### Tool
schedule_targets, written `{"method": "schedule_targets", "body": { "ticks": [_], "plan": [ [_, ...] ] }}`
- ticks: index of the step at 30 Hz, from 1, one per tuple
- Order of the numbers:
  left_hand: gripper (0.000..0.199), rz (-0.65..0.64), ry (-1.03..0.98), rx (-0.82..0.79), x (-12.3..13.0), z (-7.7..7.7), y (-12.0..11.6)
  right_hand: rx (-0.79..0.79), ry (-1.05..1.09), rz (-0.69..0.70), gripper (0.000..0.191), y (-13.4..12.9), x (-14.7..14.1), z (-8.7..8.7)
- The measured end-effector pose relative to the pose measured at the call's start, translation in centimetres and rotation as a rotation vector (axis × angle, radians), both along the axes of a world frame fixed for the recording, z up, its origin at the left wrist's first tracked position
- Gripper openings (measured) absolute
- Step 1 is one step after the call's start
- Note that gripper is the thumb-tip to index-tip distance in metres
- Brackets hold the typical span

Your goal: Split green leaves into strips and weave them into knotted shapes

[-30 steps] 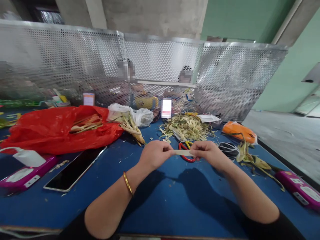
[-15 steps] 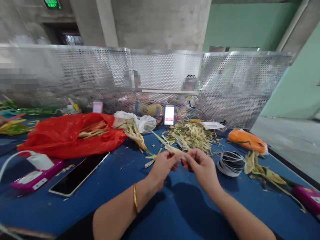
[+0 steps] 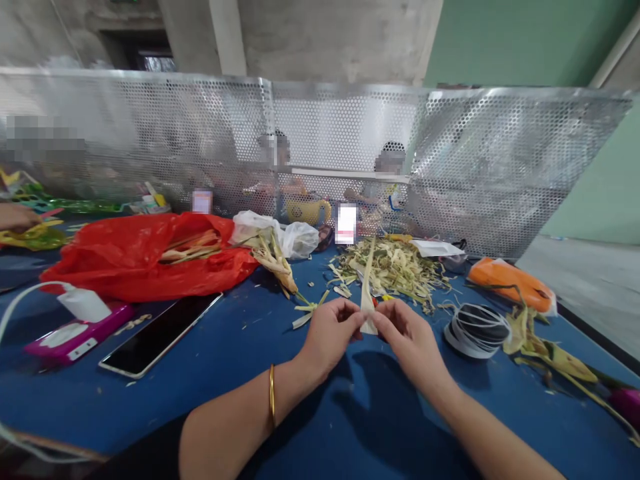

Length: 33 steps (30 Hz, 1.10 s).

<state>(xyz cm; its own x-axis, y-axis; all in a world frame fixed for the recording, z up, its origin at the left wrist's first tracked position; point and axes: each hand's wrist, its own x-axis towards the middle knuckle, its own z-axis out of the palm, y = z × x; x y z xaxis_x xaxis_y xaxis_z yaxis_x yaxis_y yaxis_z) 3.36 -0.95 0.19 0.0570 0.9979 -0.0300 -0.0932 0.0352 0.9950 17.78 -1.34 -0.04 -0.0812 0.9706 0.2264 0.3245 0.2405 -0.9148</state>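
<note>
A pale strip of dried corn husk (image 3: 368, 293) stands upright between my hands, its narrow tip pointing away from me over the heap of cut husk. My left hand (image 3: 334, 327) pinches the strip's wide lower end between thumb and finger. On the other side of that same end, my right hand (image 3: 405, 328) is closed in a pinch too. Small red and yellow parts peek out behind the strip by my right fingers; what they belong to is hidden. A tied knot of husk strips (image 3: 309, 311) lies beyond my left hand.
Husk shreds (image 3: 400, 267) are heaped ahead. At left are a red plastic bag (image 3: 125, 260) of husks, a phone (image 3: 163, 337) and a magenta power strip (image 3: 95, 333). A cord spool (image 3: 477, 331) and an orange packet (image 3: 510, 283) sit right. A perforated metal screen (image 3: 345, 127) stands behind.
The husk strip has turned from slanting left to nearly upright, its wide end now showing between my fingers. Both hands still pinch it. The view has shifted slightly.
</note>
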Motion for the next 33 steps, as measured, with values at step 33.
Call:
{"method": "schedule_targets", "body": {
  "ticks": [33],
  "plan": [
    [0.015, -0.029, -0.035, -0.11, -0.5, 0.1, 0.0, 0.736, -0.691, 0.151, 0.027, -0.2, 1.1, 1.5]
  ]
}}
